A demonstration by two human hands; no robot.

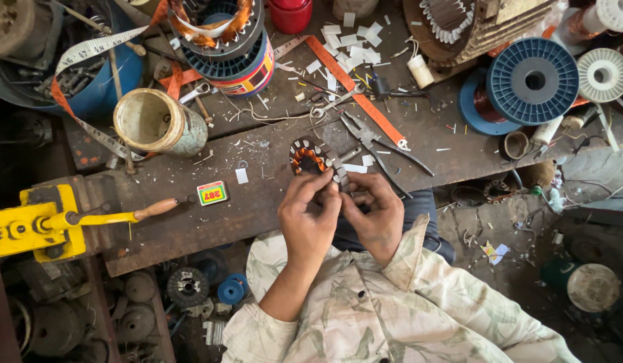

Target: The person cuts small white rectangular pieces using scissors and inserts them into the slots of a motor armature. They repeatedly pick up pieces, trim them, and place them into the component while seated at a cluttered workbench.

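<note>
A small round stator (307, 156) with copper windings lies on the worn wooden bench (257, 215), close to its near edge. My left hand (308, 218) pinches the stator's near rim with thumb and fingertips. My right hand (376, 216) is right beside it, its fingertips closed on a small white paper slip (341, 176) at the stator's right side. The two hands touch each other at the fingertips. More white slips stick out around the stator's slots.
Pliers (373, 144) and an orange strap (355, 91) lie just beyond the hands. A tin can (158, 124), a small green box (212, 193) and a yellow hand-cranked winder (35, 225) stand to the left. Blue spool (533, 81), white spool (604, 74), large wound stator (217, 30), cut paper pieces (352, 37) sit farther back.
</note>
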